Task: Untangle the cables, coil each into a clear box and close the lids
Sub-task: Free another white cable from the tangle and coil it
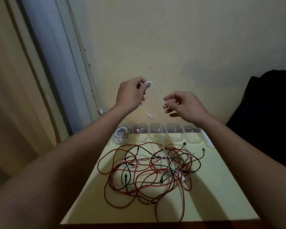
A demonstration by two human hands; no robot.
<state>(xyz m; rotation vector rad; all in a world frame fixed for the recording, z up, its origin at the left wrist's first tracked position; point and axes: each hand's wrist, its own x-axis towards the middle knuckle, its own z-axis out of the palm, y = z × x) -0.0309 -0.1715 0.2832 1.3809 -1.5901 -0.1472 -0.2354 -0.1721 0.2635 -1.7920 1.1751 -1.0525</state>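
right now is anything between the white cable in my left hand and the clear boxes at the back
Yes. The white cable in the left hand runs down into the tangle of red and black cables lying in front of the clear boxes, so it looks caught there. Nothing else visible.

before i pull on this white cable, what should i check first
1. Left hand grips the white cable: ok, its plug end dangles below.
2. Right hand free to help: ok, open, holding nothing.
3. White cable clear of the tangle: not ok, it runs down into the red and black loops.
4. Empty clear box waiting: ok, it looks empty, beside the box with a white coil.
5. Box lids open: cannot tell, too blurred.
6. Tangle wholly on the table: ok.
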